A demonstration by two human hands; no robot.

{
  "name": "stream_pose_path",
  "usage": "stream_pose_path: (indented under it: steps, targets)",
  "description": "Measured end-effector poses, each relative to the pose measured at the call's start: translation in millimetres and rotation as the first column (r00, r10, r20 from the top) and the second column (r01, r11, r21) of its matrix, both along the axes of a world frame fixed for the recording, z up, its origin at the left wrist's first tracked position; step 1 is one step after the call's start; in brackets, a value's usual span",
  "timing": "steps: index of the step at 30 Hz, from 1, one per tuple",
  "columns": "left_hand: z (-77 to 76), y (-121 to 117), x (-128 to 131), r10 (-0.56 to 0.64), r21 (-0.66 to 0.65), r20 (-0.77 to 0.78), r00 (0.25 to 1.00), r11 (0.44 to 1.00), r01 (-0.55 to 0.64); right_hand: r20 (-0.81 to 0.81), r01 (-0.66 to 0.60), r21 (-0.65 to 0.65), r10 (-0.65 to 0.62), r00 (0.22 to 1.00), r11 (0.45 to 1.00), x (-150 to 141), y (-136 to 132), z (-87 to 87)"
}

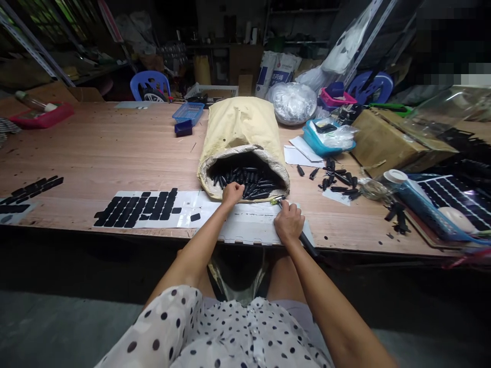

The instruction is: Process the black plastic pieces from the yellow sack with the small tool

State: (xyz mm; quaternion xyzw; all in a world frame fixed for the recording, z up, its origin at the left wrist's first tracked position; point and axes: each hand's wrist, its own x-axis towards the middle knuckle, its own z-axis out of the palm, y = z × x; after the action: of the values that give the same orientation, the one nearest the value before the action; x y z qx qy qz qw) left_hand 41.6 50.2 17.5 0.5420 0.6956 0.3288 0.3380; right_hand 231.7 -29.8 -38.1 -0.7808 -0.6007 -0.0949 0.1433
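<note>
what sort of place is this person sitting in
Probably a small workshop or packing room: there is a long wood-grain worktable, a big pale-yellow fabric-like sack lying open with many small, glossy black parts inside, and rows of flat black pieces on a white sheet.

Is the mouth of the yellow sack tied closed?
No, the yellow sack gapes wide at its near end, and many small black pieces show inside it.

pale yel sack [241, 120], blk parts [255, 179], blk-dotted wht shirt [230, 332], brn tabletop [153, 148]
</note>
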Motion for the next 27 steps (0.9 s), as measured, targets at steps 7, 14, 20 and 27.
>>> stream_pose_path:
  steps: [7, 14, 20, 27]
  targets:
    - [-14.7, 15.9, 3.2, -0.011, -0.089, 0.08, 0.997, 0.996, 0.018, -0.017, -0.003, -0.029, 0.002, 1.0, 1.0, -1.0, 0.4, 0.5]
    - [-13.9, -32.3, -29.2, -0.287, 0.164, 0.059, 0.956, 0.948, 0.274, -0.027, 0.006, -0.019, -0.007, 1.0, 1.0, -0.9, 0.7, 1.8]
    - [-36.2, -68.0, -24.1, -0.506, 0.181, -0.236, 0.829, 0.816, 0.549, -0.024, 0.007, -0.049, -0.008, 1.0, 0.999, 0.0, -0.6, 6.3]
    - [-50.2, -67.5, -20.4, -0.487, 0.183, -0.242, 0.839, 0.826, 0.533, -0.096, 0.003, -0.032, -0.007, 0.995, 0.999, 5.7, -1.4, 10.8]
